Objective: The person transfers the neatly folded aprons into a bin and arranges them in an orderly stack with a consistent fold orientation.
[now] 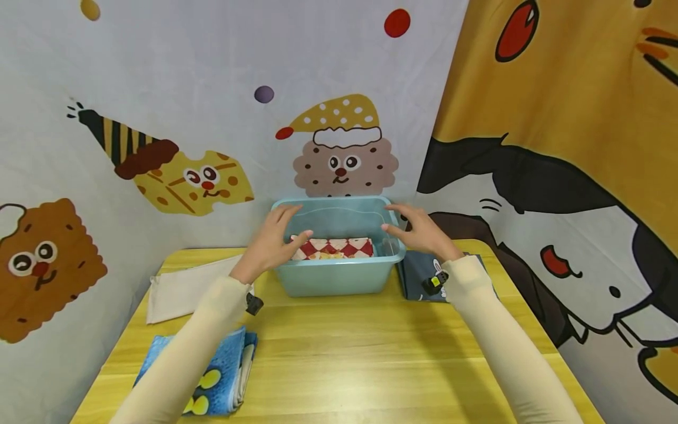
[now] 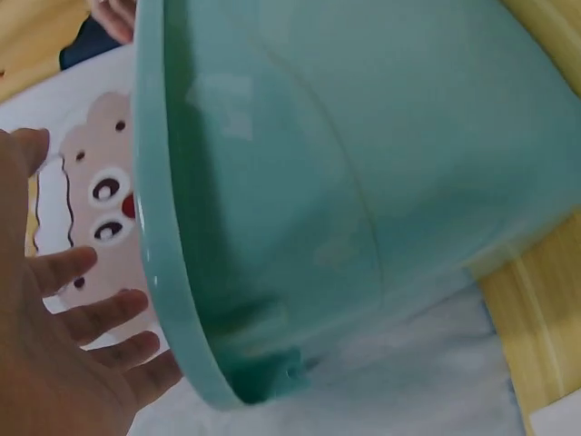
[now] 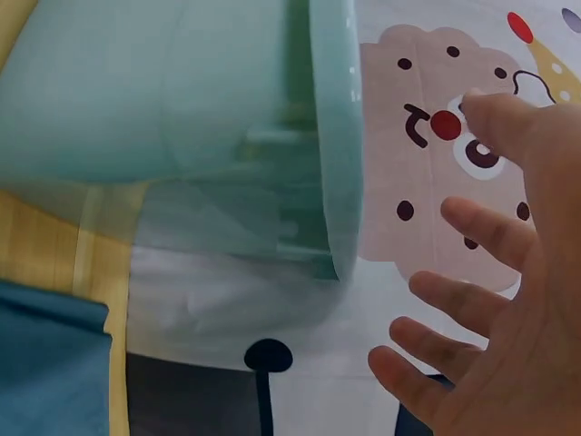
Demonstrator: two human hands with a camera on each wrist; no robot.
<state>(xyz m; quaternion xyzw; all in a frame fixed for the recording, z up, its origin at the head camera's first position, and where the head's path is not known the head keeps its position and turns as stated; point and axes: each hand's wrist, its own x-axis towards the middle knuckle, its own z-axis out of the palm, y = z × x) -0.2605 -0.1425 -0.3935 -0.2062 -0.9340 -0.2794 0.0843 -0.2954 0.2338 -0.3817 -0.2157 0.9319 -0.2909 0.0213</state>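
From the head camera, a teal plastic tub (image 1: pixel 339 259) stands at the back of the yellow wooden bench (image 1: pixel 371 353), against the cartoon backdrop, with a folded red-and-white checked cloth (image 1: pixel 336 248) lying inside it. The left hand (image 1: pixel 275 238) hovers over the tub's left rim and the right hand (image 1: pixel 418 229) over its right rim, both with fingers spread and holding nothing. A cream cloth (image 1: pixel 180 288) and a blue printed towel (image 1: pixel 222 377) lie to the left, a dark blue cloth (image 1: pixel 418 274) to the right. The left wrist view shows the tub's outer wall (image 2: pixel 363 182) beside the left hand's spread fingers (image 2: pixel 100 313), its grip apart. The right wrist view shows the rim (image 3: pixel 331 136) close to the right hand's splayed fingers (image 3: pixel 454 304), its grip apart too.
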